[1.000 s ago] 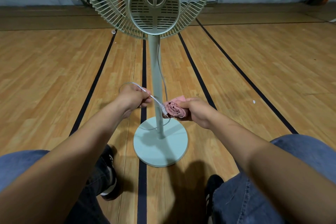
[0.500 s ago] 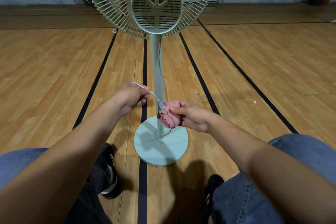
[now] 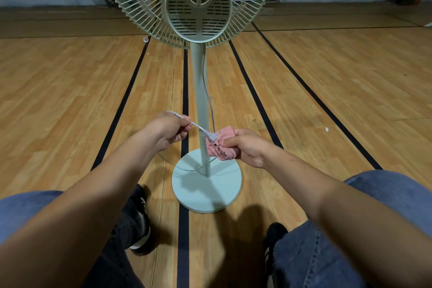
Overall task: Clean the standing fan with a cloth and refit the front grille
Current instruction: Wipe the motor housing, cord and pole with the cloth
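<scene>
Wood flooring (image 3: 70, 105) with black lines running away from you fills the room, and a pale wall closes it off at the far end. Your standing fan (image 3: 198, 7) rises upright straight ahead, its pole (image 3: 199, 91) vertical on the round base (image 3: 207, 192) between your feet, with the motor housing and rear grille turned toward you. Your left hand (image 3: 167, 130) has its fingers curled round the white power cord (image 3: 198, 127), which runs on a slant down and to your right across the front of the pole. Your right hand (image 3: 245, 147) clutches the bunched pink cloth (image 3: 219, 145) wrapped around the plug end, just beside the pole and above the base. Open floor lies wide on both sides of the base; your knees and shoes crowd the near edge.
</scene>
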`<state>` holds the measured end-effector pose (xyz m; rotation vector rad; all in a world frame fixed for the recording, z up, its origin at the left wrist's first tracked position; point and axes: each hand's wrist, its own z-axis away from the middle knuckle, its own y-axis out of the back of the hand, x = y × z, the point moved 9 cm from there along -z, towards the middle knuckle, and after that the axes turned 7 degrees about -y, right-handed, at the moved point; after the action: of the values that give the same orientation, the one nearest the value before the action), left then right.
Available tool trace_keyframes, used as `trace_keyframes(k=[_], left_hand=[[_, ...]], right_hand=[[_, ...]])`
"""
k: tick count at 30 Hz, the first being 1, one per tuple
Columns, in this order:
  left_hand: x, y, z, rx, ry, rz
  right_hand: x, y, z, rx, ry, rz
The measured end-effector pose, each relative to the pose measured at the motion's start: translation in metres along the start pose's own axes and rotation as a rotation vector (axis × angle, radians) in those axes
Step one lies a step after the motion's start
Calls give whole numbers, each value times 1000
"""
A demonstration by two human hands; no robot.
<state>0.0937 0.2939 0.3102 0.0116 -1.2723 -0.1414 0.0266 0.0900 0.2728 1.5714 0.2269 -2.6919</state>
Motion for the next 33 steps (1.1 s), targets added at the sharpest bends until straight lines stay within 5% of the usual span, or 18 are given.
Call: trace_keyframes(k=[9,26,33], left_hand=[[-17,-3,-5,6,-27,-167],[-143,-58,39,-401,387,-616],[-171,-56,34,-331,359,-641]], right_hand=[[-5,25,6,237,-17,665],[0,35,2,250,-63,595],[20,20,-2,176,-116,669]])
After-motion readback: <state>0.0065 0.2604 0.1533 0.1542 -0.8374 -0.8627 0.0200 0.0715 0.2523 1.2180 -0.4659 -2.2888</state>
